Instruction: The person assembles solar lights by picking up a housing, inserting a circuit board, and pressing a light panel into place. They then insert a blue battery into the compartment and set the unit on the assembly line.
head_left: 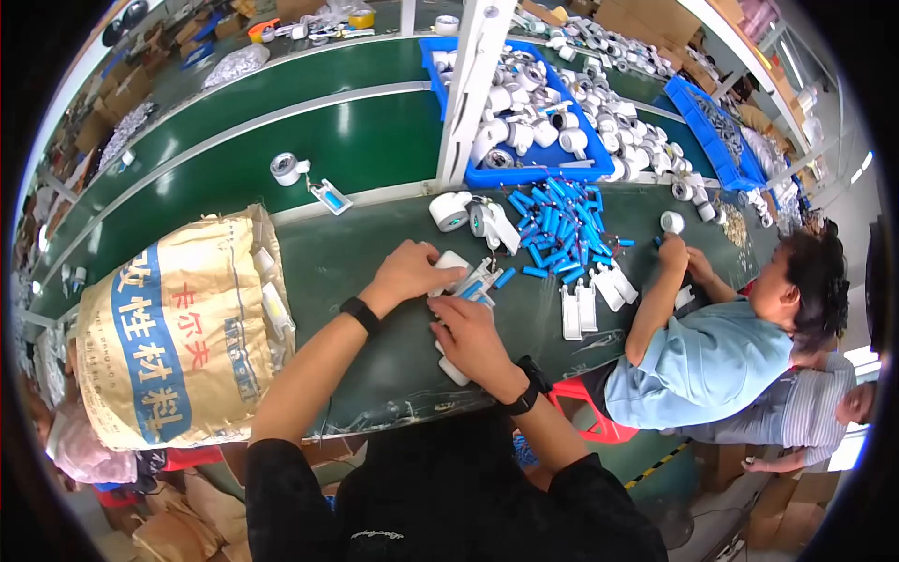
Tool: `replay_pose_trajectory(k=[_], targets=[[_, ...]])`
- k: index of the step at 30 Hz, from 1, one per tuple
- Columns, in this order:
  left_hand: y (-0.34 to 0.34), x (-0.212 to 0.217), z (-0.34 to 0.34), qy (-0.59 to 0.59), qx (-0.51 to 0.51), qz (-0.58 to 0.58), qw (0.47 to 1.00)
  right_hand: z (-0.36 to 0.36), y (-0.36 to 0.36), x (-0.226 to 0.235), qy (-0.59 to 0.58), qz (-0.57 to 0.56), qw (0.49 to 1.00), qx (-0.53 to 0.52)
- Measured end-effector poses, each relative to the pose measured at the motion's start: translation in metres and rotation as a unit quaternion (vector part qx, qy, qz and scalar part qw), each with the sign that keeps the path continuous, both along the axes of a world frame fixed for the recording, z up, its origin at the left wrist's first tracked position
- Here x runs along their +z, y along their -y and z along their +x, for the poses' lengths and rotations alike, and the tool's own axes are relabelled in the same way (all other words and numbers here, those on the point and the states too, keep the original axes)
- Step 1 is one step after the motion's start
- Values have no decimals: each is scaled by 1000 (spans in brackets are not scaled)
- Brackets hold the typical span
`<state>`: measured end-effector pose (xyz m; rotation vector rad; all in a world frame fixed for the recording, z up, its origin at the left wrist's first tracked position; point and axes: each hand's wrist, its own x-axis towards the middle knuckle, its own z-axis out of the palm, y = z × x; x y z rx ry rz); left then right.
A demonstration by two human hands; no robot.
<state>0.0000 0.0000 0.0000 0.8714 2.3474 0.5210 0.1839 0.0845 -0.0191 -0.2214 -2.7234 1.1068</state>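
Close together at the middle of the bench, my left hand [412, 273] and my right hand [476, 345] are both closed at a white plastic housing [453, 261]. My left thumb and fingers grip its near side. The bent fingers of my right hand press at its lower edge, partly hiding it. A blue cylindrical battery cell [473, 289] lies in a white part just above my right hand, with thin wires beside it. Another white piece [451, 365] lies partly hidden left of my right palm. Two round-headed white units [476, 221] rest just beyond my hands.
A heap of blue cells [562, 225] and white shells [579, 311] lie to the right. A large paper sack [178, 328] stands at left. Behind a metal post [473, 94] is a blue crate [524, 175] of white units. A co-worker [702, 356] handles parts at right.
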Motion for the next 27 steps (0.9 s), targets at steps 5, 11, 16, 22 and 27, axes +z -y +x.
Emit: replay_pose_trajectory(k=[5, 11, 16, 22, 27], targets=[[10, -4, 29, -20, 31, 136, 990, 49, -14, 0, -143, 30, 983, -106], [3, -17, 38, -180, -30, 167, 969, 87, 5, 3, -17, 2, 989, -150], [37, -22, -19, 167, 88, 238, 953, 88, 9, 1, -40, 18, 996, -75], [65, -14, -120, 302, 247, 341, 855, 78, -14, -21, -62, -59, 995, -57], [58, -42, -225, 262, 311, 386, 828, 90, -10, -3, -54, 37, 998, -24]])
